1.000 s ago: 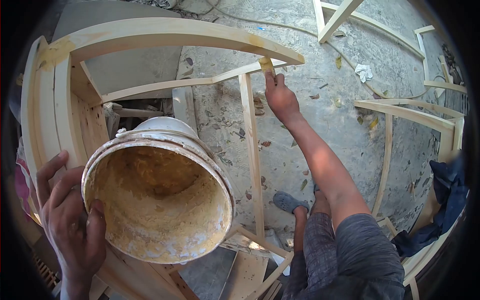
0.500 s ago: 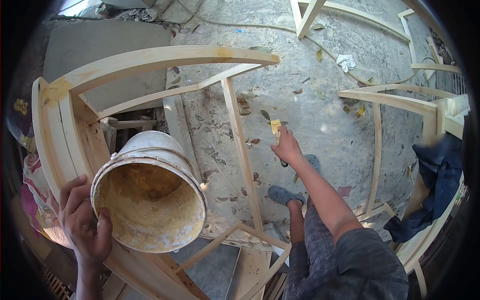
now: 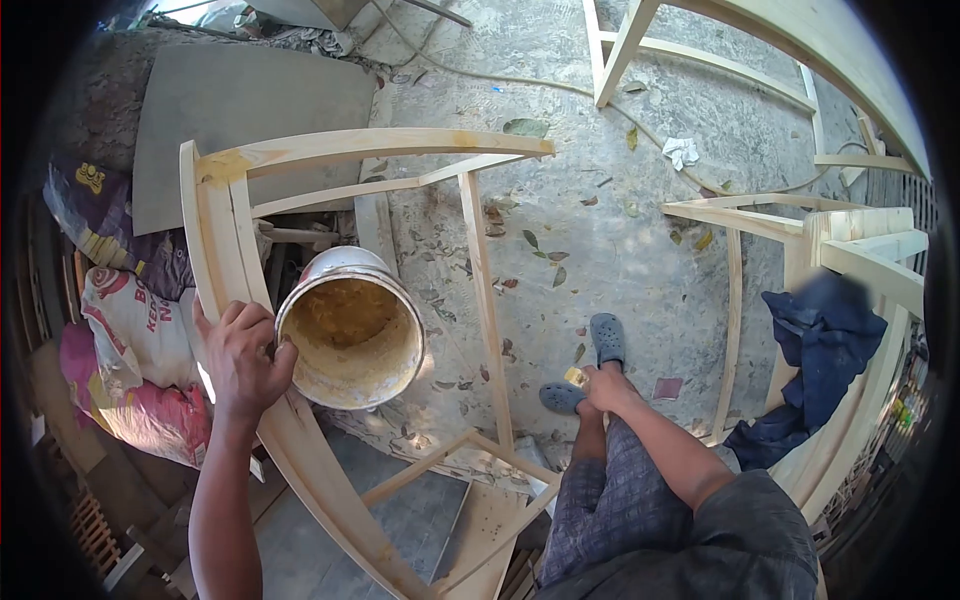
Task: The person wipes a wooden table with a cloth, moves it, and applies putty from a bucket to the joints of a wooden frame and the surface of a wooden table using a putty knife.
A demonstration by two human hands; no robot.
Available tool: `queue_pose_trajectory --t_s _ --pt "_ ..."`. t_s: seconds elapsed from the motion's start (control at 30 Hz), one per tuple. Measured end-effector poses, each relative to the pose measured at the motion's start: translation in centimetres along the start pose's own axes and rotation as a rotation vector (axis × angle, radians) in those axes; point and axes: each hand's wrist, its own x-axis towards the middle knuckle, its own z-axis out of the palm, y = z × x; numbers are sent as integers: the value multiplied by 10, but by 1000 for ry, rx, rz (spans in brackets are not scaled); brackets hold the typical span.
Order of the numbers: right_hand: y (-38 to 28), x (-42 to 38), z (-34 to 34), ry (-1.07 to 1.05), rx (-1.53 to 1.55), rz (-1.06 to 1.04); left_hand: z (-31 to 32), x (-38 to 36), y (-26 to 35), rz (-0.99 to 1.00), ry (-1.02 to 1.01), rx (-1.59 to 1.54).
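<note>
My left hand is closed at the rim of a white bucket, with the thumb at the edge and the fingers over the wooden rail. The bucket tilts toward me and has yellowish paste coating its inside. It sits against the curved rail of a pale wooden frame, which has yellow smears at its joints. Low in front of my legs, my right hand is closed around a paintbrush. Only its yellow-coated tip shows; the handle is hidden by the hand.
More wooden frames stand at the right, one with a dark blue cloth over it. Filled sacks lie at the left. A hose crosses the concrete floor, among dry leaves and a crumpled white paper.
My right hand has drawn the paintbrush back toward my legs. The view has shifted, and the bucket and left hand now appear farther right and smaller.
</note>
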Motion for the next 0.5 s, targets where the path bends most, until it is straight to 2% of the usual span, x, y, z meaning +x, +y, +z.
queue_pose_trajectory --t_s 0.13,0.2,0.23,0.3,0.37,0.47,0.5 --pt "-21 -32 -28 165 20 -39 0 -2 -1 0 8 21" --pt "-5 -12 -19 178 -5 -138 -1 -4 -1 9 7 49" --pt "5 0 -13 182 -16 -185 0 -3 -2 15 4 60" --pt "7 26 -15 32 -39 -104 2 -1 -4 31 31 64" --pt "-10 25 -17 57 -64 -86 6 -8 -5 26 21 87" --pt "1 34 16 139 -32 -112 18 -13 -20 54 58 108" --pt "8 33 34 135 -29 -149 30 -13 -32 -12 67 123"
